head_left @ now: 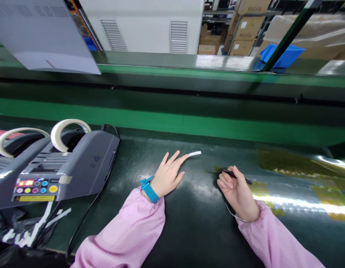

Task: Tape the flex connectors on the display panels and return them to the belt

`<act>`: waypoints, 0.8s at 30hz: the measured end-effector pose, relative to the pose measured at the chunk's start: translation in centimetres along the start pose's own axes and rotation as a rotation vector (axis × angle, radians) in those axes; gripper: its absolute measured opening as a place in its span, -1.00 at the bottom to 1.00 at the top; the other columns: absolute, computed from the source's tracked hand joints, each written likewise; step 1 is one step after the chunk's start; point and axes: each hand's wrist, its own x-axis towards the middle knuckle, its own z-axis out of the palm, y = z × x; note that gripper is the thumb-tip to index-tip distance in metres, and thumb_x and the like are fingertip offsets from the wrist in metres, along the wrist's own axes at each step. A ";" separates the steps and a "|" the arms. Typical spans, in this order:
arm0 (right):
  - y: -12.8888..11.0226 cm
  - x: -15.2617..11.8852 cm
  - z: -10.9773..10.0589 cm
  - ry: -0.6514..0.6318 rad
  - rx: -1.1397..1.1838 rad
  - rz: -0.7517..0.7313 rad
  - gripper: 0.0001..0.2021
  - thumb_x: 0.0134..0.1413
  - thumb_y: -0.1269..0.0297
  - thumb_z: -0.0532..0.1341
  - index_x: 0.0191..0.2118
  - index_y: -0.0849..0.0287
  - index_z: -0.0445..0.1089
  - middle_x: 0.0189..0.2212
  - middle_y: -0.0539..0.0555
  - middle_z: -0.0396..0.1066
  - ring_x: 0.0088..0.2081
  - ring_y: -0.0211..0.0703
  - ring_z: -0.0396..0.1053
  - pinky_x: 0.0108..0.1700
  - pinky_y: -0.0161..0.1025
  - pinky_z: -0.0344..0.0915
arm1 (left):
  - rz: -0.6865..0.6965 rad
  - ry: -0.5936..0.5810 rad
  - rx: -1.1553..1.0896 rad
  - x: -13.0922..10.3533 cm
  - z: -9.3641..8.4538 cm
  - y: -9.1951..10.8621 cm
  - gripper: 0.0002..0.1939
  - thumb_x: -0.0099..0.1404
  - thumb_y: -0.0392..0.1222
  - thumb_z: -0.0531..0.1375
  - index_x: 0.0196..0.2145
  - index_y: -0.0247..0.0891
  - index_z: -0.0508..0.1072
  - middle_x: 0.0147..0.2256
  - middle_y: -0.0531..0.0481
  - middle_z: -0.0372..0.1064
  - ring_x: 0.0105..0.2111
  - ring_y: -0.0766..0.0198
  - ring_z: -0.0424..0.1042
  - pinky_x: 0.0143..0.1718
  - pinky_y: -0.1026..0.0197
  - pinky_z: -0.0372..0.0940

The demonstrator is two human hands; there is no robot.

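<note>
My left hand (169,175) is spread palm down over the dark green worktop (200,227), a blue wrist strap (149,189) around its wrist. A short white strip (195,153), like tape, extends from the tip of its index finger. Whether the strip is stuck to the finger or pinned under it, I cannot tell. Farther right, my right hand (238,190) is closed around a slim black pen-like tool (230,172). Its tip points left and its rear end shows past the hand; the exact kind is unclear.
Two grey tape dispensers with cream tape rolls stand at left, the nearer dispenser (86,163) with lit digits and coloured buttons. White tape scraps (38,227) lie below it. Yellowish film patches (289,163) cover the worktop at right. A green ledge (172,123) runs behind.
</note>
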 end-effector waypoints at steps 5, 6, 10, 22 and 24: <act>0.0 0.0 0.0 -0.004 -0.011 -0.002 -0.68 -0.10 0.13 0.52 -0.44 0.13 0.40 -0.66 -0.17 0.09 -0.63 -0.43 -0.06 -0.57 -0.45 0.07 | -0.003 0.002 0.002 0.0 0.0 0.0 -0.39 0.46 -0.25 0.02 0.41 -0.22 0.00 0.35 -0.15 0.17 0.42 0.01 -0.01 0.40 -0.26 -0.10; 0.0 0.0 0.0 -0.006 -0.015 -0.003 -0.68 -0.10 0.13 0.52 -0.44 0.13 0.40 -0.66 -0.17 0.09 -0.62 -0.42 -0.06 -0.57 -0.44 0.07 | -0.005 0.000 0.003 0.0 0.0 0.0 -0.39 0.46 -0.25 0.02 0.41 -0.22 0.00 0.35 -0.15 0.18 0.42 0.01 -0.01 0.40 -0.26 -0.10; 0.0 0.1 0.0 -0.004 -0.028 -0.005 -0.68 -0.09 0.12 0.52 -0.44 0.13 0.39 -0.66 -0.17 0.08 -0.62 -0.42 -0.07 -0.57 -0.44 0.06 | -0.013 -0.017 0.001 0.1 -0.1 0.1 -0.39 0.45 -0.26 0.02 0.40 -0.24 0.01 0.35 -0.15 0.18 0.43 0.01 -0.03 0.41 -0.27 -0.12; 0.4 0.0 0.1 0.026 -0.064 0.007 -0.63 -0.18 0.09 0.55 -0.43 0.12 0.38 -0.66 -0.17 0.08 -0.61 -0.40 -0.05 -0.57 -0.41 0.08 | -0.085 -0.043 -0.179 -0.1 -0.6 0.4 -0.36 0.38 -0.31 0.07 0.38 -0.17 0.08 0.34 -0.13 0.20 0.44 0.00 -0.07 0.41 -0.34 -0.24; 0.6 -0.1 0.0 0.012 -0.072 0.012 -0.63 -0.18 0.09 0.54 -0.43 0.13 0.37 -0.64 -0.15 0.10 -0.59 -0.39 -0.01 -0.55 -0.41 0.11 | -0.112 -0.032 -0.284 -0.2 -0.7 0.5 -0.36 0.35 -0.32 0.09 0.36 -0.17 0.12 0.34 -0.14 0.20 0.44 -0.02 -0.08 0.41 -0.35 -0.30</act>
